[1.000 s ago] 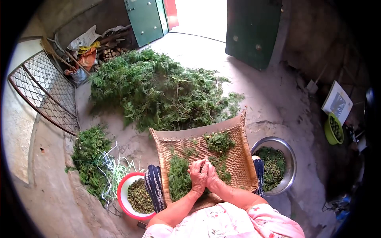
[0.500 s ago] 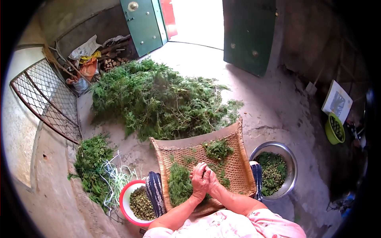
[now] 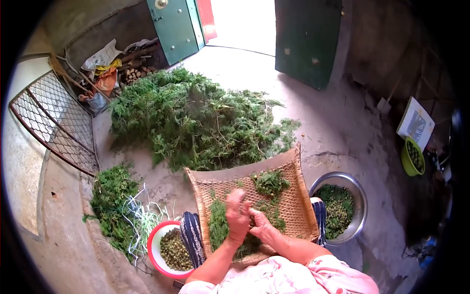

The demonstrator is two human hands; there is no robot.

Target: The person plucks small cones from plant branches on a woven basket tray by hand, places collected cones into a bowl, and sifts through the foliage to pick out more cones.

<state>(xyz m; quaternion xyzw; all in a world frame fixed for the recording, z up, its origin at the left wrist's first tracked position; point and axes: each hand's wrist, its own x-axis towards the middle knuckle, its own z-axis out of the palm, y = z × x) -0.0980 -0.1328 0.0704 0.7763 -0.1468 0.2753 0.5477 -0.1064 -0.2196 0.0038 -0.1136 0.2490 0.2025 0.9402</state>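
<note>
A woven wicker tray (image 3: 299, 208) rests across my lap. Over it, my left hand (image 3: 237, 216) is raised beside my right, its fingers curled and smeared by motion. My right hand (image 3: 263, 226) is closed, fingertips near the left palm; whatever it grips is hidden. Feathery green sprigs (image 3: 218, 224) lie on the tray left of and beneath my hands. Another leafy clump (image 3: 270, 183) sits toward the tray's far side. At my left knee stands a red-rimmed white basin (image 3: 154, 247) of small round green cones or berries. A metal basin (image 3: 361, 215) with similar pieces and leaves is at my right.
A large heap of green branches (image 3: 196, 122) covers the floor ahead. A smaller pile (image 3: 112, 196) and white plastic strips (image 3: 142, 215) lie at left. A green bowl (image 3: 407, 164) stands far right. Green doors (image 3: 308, 44) open at the back.
My hands were pressed together over the tray. Now they have parted slightly, the left lifting a little up and to the left, the right still low beside it.
</note>
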